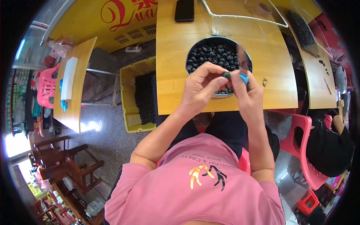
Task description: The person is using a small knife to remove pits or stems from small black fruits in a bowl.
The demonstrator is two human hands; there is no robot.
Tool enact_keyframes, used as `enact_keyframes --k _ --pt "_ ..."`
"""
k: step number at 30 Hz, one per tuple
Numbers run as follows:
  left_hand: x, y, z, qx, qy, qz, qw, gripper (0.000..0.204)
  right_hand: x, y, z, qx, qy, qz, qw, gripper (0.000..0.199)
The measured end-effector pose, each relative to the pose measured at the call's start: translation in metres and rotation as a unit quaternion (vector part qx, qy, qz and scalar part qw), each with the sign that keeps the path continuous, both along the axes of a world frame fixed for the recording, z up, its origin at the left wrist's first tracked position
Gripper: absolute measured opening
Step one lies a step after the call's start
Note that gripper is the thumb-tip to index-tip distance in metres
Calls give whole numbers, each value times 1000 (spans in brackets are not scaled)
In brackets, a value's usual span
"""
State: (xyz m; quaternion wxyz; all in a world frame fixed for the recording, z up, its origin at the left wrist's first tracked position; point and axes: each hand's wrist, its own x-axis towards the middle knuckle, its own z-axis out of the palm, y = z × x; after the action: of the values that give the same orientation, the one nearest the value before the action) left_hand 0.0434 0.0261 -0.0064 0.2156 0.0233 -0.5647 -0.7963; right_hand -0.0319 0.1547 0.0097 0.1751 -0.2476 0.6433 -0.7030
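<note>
My left hand (200, 86) pinches a small dark round piece (226, 75), fruit-like or nut-like, between thumb and fingertips. My right hand (245, 90) is closed around the blue handle of a knife (243, 78), whose blade rises past the fingers, blurred and reflective. Right thumb and left fingertips meet at the piece. Both hands are over the near part of a round metal basin (223, 96). Inside it lie many dark round pieces (213, 54) of the same sort, several with pale spots. My hands cover part of the basin's near side.
The basin stands on a wooden table (172, 86) with a black phone (184, 10) and a clear panel at the far side. A yellow crate (128, 98) of dark pieces sits on the floor at left. At right, a person in black sits on a pink chair (300, 138) by another table.
</note>
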Motion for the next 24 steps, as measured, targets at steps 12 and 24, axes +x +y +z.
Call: enact_keyframes --k 12,24 --pt "3 -6 3 -18 7 4 1000 12 -7 5 12 149 416 -27 897 16" --pt "3 -10 -2 10 -34 -19 999 13 -16 9 -7 128 232 -30 964 15"
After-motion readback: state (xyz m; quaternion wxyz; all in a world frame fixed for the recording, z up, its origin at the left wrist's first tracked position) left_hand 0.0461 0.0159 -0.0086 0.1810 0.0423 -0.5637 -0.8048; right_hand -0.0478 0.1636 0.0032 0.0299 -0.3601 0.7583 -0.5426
